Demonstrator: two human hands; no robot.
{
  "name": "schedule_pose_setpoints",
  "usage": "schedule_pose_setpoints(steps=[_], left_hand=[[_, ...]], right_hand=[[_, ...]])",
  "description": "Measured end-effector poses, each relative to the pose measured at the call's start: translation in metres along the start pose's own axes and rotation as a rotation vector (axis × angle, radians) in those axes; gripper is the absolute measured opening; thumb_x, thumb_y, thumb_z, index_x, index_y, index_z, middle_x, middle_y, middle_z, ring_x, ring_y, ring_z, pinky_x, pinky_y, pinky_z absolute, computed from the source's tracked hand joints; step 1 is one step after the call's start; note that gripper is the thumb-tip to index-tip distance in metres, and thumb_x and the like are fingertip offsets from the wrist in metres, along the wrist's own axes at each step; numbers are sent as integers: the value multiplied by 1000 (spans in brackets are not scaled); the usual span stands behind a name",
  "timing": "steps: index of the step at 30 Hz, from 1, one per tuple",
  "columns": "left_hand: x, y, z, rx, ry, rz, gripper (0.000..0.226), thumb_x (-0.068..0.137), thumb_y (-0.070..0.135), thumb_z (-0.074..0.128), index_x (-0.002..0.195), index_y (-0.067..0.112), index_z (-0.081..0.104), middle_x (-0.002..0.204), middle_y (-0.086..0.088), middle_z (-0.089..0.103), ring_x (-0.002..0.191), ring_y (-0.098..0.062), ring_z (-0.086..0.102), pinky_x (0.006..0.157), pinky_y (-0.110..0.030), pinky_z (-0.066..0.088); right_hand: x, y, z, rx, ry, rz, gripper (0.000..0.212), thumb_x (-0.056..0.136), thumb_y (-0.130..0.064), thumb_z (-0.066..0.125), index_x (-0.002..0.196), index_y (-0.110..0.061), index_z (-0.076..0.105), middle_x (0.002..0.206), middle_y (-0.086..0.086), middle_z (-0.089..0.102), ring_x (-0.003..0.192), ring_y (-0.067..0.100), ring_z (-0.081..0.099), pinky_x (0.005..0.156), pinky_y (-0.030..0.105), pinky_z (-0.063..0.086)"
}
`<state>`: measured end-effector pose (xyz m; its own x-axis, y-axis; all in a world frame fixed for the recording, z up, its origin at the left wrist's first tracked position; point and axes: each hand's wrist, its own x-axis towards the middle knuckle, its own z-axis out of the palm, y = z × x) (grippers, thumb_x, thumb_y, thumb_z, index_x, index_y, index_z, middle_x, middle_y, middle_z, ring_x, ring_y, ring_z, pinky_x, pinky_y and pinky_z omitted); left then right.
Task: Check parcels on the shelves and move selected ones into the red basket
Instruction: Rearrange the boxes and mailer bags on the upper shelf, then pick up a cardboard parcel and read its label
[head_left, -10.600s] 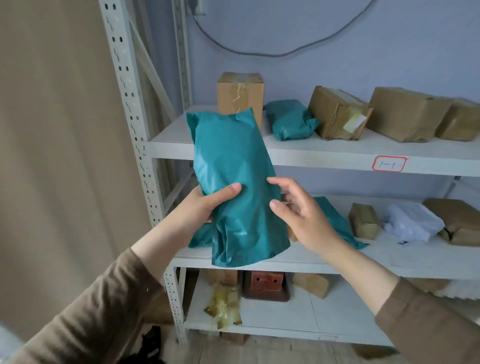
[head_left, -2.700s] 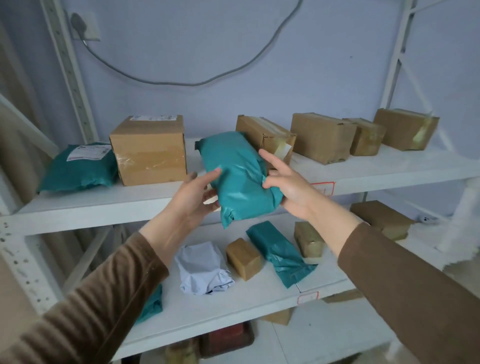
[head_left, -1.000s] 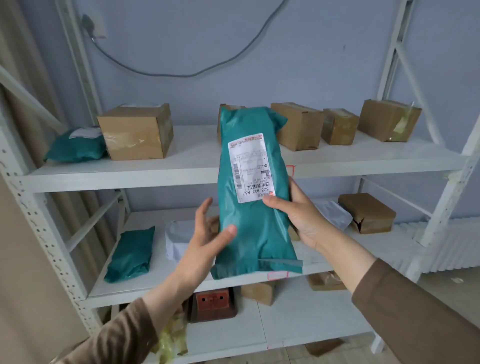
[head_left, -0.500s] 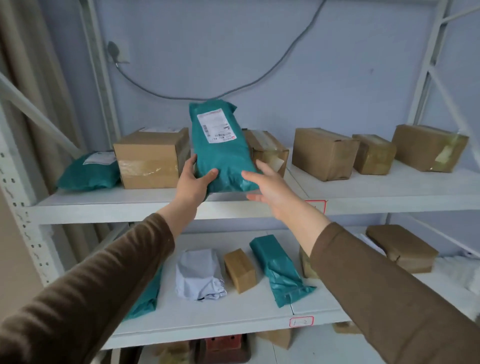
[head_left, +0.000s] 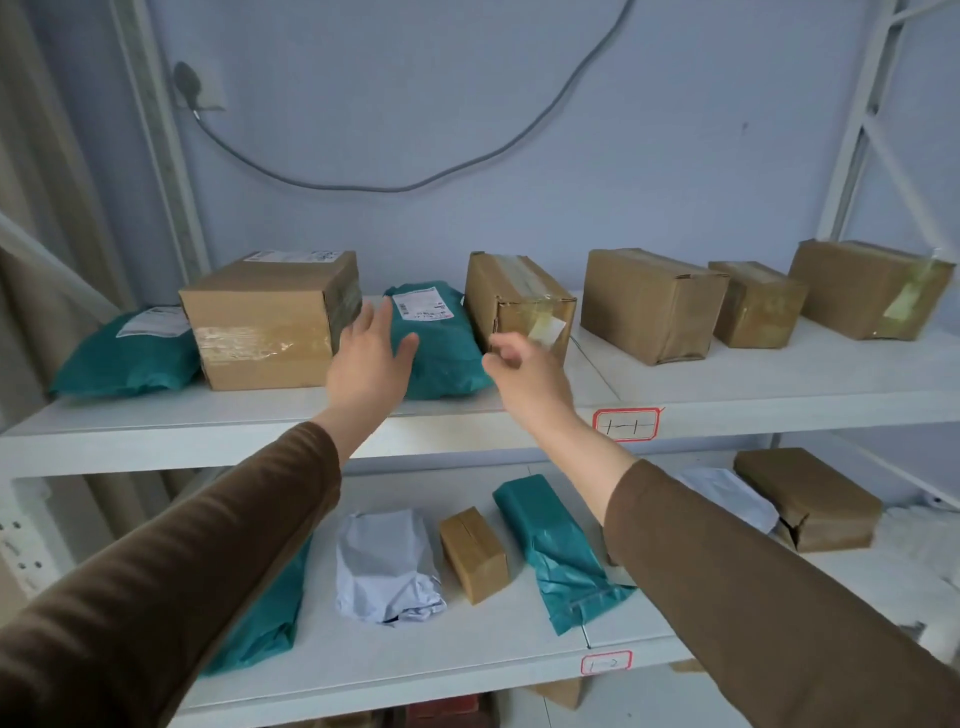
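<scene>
On the upper shelf, teal parcel between both released grips, left hand, right hand.

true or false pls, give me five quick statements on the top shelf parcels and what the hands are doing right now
1. A teal mailer lies on the top shelf between two cardboard boxes. True.
2. The right hand grips that teal mailer. False: it holds nothing and is clear of the mailer.
3. The left hand has its fingers spread in front of the mailer, gripping nothing. True.
4. The teal mailer's white label faces down. False: the label is on top, at the far end.
5. The box with a label on top stands at the right end of the shelf. False: it stands towards the left, beside a second teal mailer.
</scene>
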<state>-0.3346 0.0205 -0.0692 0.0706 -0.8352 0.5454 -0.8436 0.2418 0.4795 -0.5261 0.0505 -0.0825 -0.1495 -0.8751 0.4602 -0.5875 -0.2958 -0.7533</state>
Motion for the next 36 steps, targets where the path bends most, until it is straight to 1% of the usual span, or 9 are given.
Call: schedule_pose_setpoints(steps=[3, 6, 9, 11, 17, 20, 24, 29, 36], left_hand=[[5, 31, -9, -139, 28, 134, 59, 111, 43, 42, 165, 22, 30, 172, -2, 31, 157, -28, 31, 122, -45, 34], [19, 70, -5, -419, -161, 14, 63, 111, 46, 40, 166, 18, 26, 170, -6, 34, 156, -27, 33, 124, -41, 28], [41, 99, 9, -501, -354, -110, 67, 111, 50, 34, 165, 12, 25, 171, -9, 30, 157, -29, 28, 124, -41, 23], [59, 104, 26, -552, -427, -175, 68, 109, 55, 36, 160, 10, 37, 164, -11, 41, 150, -32, 38, 124, -42, 28], [76, 110, 58, -647, -451, -270, 56, 106, 48, 45, 140, 6, 60, 137, -12, 64, 125, -34, 61, 112, -44, 47], [60, 123, 56, -759, -397, -221, 49, 105, 39, 50, 137, 4, 62, 126, -12, 67, 105, -24, 60, 75, -31, 51], [8, 150, 41, -931, -295, -140, 43, 107, 31, 47, 145, 14, 55, 136, -8, 67, 112, -19, 66, 66, -21, 48], [-108, 186, 15, -1025, -206, 27, 40, 109, 17, 46, 149, 19, 50, 126, 13, 66, 94, 17, 66, 74, -3, 50], [-261, 206, 8, -1022, -151, 142, 49, 110, 9, 48, 158, 13, 37, 148, 6, 58, 124, 6, 60, 97, -16, 51]], right_hand=[[14, 6, -27, 76, 319, -91, 26, 100, -36, 56, 124, -28, 61, 127, -6, 60, 117, 18, 57, 91, 38, 51], [46, 14, -47, 292, 441, 53, 44, 99, -36, 58, 138, -20, 50, 139, -1, 52, 128, 22, 53, 101, 40, 49], [77, 19, -56, 458, 268, 376, 66, 99, -47, 57, 155, -17, 38, 150, 2, 49, 137, 25, 48, 100, 38, 40], [87, 21, -56, 527, 74, 527, 73, 100, -59, 51, 159, -18, 36, 159, 4, 45, 146, 28, 41, 112, 43, 35], [96, 42, -47, 604, -65, 584, 88, 83, -78, 55, 155, -29, 46, 161, 3, 46, 147, 30, 43, 122, 53, 33], [92, 50, -64, 659, -27, 508, 107, 57, -85, 67, 150, -35, 50, 153, 0, 55, 143, 28, 50, 119, 55, 36], [41, 32, -111, 764, 26, 381, 85, 65, -82, 69, 136, -36, 57, 128, -3, 72, 118, 22, 69, 107, 50, 52], [-48, 30, -171, 816, 12, 287, 60, 84, -58, 76, 130, -25, 55, 128, 0, 71, 111, 19, 72, 96, 47, 58], [-181, 58, -221, 842, -151, 230, 52, 92, -43, 70, 137, -25, 50, 124, -1, 74, 121, 21, 67, 109, 48, 49]])
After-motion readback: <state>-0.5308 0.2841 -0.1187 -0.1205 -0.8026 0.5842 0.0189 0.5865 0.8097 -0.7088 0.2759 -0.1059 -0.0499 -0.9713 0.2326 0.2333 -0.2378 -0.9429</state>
